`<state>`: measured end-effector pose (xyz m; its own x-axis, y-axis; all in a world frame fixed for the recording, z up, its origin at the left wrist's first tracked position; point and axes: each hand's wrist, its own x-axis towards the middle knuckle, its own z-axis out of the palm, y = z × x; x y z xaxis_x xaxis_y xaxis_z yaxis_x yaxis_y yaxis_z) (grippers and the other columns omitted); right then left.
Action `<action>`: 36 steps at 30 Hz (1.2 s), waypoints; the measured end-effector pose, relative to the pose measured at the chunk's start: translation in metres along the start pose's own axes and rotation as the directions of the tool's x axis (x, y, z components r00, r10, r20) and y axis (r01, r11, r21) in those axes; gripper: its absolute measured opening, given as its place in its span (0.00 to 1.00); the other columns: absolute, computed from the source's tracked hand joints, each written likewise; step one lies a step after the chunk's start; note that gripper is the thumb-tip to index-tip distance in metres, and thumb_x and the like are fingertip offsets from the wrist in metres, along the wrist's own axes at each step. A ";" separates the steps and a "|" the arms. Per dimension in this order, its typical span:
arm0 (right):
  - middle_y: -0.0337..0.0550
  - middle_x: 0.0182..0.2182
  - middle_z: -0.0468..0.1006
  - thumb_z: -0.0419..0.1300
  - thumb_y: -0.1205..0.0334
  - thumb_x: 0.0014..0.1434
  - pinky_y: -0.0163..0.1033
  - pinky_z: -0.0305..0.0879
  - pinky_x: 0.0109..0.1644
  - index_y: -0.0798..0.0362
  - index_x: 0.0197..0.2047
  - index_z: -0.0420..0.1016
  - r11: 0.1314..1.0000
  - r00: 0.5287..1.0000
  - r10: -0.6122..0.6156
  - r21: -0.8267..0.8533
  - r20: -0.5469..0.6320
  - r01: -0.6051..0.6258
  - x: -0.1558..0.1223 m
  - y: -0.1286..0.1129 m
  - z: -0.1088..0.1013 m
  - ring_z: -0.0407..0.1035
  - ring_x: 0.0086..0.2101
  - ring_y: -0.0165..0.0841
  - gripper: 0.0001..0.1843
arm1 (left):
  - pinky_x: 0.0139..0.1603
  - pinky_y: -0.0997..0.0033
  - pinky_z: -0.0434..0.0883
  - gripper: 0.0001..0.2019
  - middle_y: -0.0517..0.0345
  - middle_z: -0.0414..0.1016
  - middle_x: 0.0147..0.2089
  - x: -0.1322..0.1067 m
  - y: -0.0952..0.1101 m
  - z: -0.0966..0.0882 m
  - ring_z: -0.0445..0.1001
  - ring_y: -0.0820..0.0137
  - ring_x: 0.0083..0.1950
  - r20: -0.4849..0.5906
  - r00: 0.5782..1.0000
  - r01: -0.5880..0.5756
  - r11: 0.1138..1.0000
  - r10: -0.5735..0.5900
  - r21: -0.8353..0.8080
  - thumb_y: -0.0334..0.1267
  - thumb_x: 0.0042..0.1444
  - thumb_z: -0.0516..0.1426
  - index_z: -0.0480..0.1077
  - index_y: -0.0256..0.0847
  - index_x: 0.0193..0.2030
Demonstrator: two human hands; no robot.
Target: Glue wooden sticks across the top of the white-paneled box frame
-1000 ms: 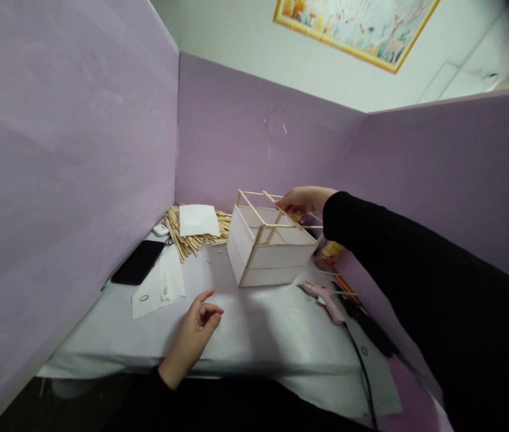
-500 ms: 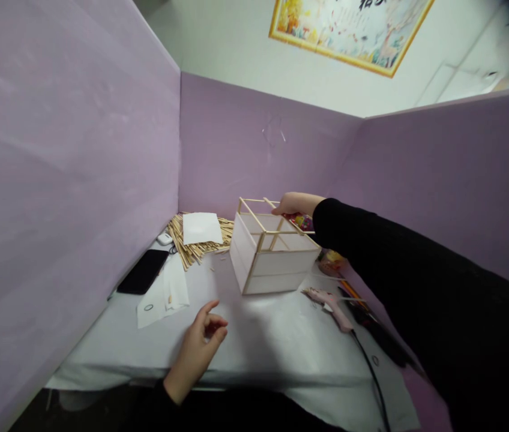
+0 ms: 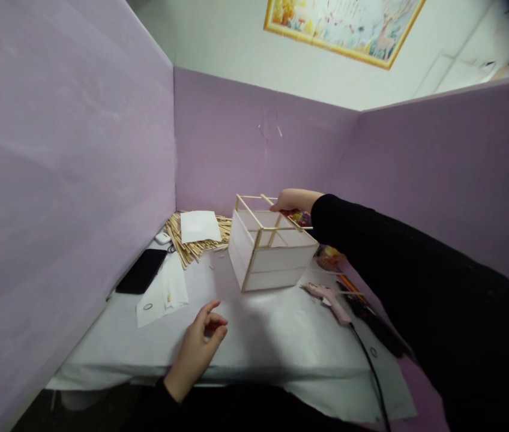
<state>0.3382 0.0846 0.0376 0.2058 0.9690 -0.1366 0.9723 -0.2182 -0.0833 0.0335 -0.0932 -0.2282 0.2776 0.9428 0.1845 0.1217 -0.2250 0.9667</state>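
Observation:
A box frame of thin wooden sticks with white panels (image 3: 277, 268) stands on the cloth-covered table, open at the top. My right hand (image 3: 297, 198) reaches over its far right top edge, with fingers bent round a top stick of the frame; the fingertips are partly hidden. Low in front of the box, my left hand (image 3: 198, 348) hovers near the table edge, its fingers loosely curved and the thumb apart, holding nothing. Right of the box lies a pink hot glue gun (image 3: 329, 302) with a black cord.
Wooden sticks (image 3: 186, 251) lie heaped at the back left under a white sheet (image 3: 200, 227). A black phone (image 3: 141, 271) and a paper strip (image 3: 164, 294) lie at left. Dark-handled tools (image 3: 376, 321) and a colourful packet (image 3: 300, 217) are at right. Purple partitions (image 3: 259, 150) enclose the table.
The whole view has shifted slightly as the camera tilted. Both hands and the box keep nearly the same places.

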 end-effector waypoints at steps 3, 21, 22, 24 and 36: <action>0.37 0.15 0.65 0.61 0.54 0.63 0.36 0.56 0.24 0.55 0.24 0.72 0.998 0.998 0.067 0.004 0.014 -0.067 0.002 -0.001 0.001 0.59 0.17 0.27 0.19 | 0.44 0.61 0.75 0.24 0.54 0.79 0.39 0.000 -0.001 0.000 0.78 0.64 0.40 0.001 1.000 -0.007 1.000 0.007 -0.002 0.45 0.56 0.57 0.64 0.40 0.58; 0.40 0.20 0.70 0.60 0.48 0.66 0.35 0.54 0.25 0.56 0.30 0.73 0.957 0.979 0.185 0.244 -0.089 -0.158 -0.024 0.035 -0.050 0.60 0.21 0.27 0.20 | 0.47 0.59 0.74 0.25 0.51 0.80 0.39 0.001 0.005 -0.001 0.79 0.61 0.41 -0.006 0.999 0.032 0.998 -0.032 0.048 0.49 0.54 0.58 0.68 0.38 0.56; 0.40 0.21 0.70 0.60 0.49 0.66 0.35 0.55 0.25 0.56 0.30 0.74 0.947 0.974 0.202 0.276 -0.102 -0.168 -0.027 0.045 -0.055 0.60 0.21 0.27 0.19 | 0.47 0.60 0.75 0.25 0.51 0.80 0.39 0.001 0.004 -0.002 0.79 0.61 0.41 -0.007 1.000 0.028 0.998 -0.028 0.052 0.50 0.54 0.58 0.69 0.38 0.55; 0.40 0.21 0.71 0.60 0.51 0.66 0.35 0.55 0.25 0.56 0.31 0.74 0.920 0.965 0.235 0.349 -0.118 -0.181 -0.035 0.067 -0.061 0.59 0.20 0.26 0.18 | 0.45 0.60 0.75 0.22 0.50 0.80 0.38 0.002 0.005 -0.002 0.79 0.60 0.41 -0.011 1.000 0.028 0.997 -0.028 0.072 0.51 0.54 0.58 0.72 0.39 0.51; 0.42 0.27 0.76 0.54 0.57 0.70 0.34 0.65 0.29 0.52 0.37 0.71 0.546 0.988 0.156 0.834 -0.014 -0.075 -0.049 0.143 0.011 0.68 0.24 0.29 0.11 | 0.33 0.70 0.68 0.16 0.61 0.72 0.24 0.017 0.172 -0.022 0.70 0.68 0.29 0.085 0.971 -0.240 0.921 0.224 0.306 0.49 0.57 0.58 0.71 0.42 0.24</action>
<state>0.4657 0.0047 0.0214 0.3564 0.9246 -0.1341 0.4236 -0.2879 -0.8589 0.0383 -0.1101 -0.0545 0.3776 0.8439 0.3811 0.3370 -0.5086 0.7923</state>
